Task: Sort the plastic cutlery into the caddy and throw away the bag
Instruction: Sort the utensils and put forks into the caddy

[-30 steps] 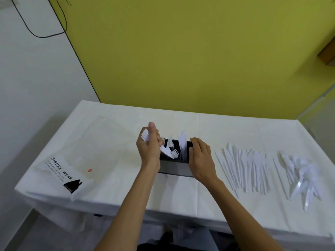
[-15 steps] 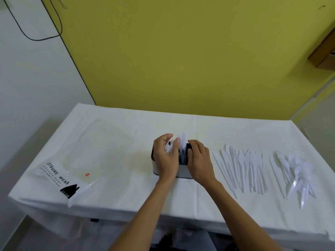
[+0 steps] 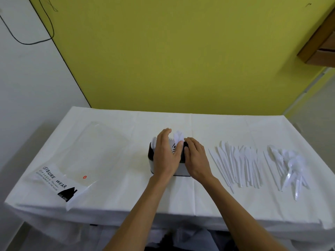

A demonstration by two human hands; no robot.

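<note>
A white tablecloth (image 3: 126,196) is covering the table, which is standing against a yellow wall (image 3: 181,60). A white wall (image 3: 27,87) with a black cable (image 3: 45,24) hanging down it is meeting the yellow one beyond the left hand, and a wooden shelf (image 3: 319,46) is jutting in high beyond the right hand.

The caddy (image 3: 182,169) is sitting between the two hands. The left hand (image 3: 165,154) is lying spread over its top with fingers fairly straight, hiding most of the compartments; white cutlery pieces (image 3: 177,136) are sticking up past its thumb. The right hand (image 3: 196,158) is gripping the caddy's right end, fingers curled over the rim.

Outside the right hand, a row of loose plastic cutlery (image 3: 237,163) is lying on the cloth, and further out a heap of plastic spoons (image 3: 290,163). Well outside the left hand, the clear "LEISURE WEAR" bag (image 3: 72,167) is lying flat.
</note>
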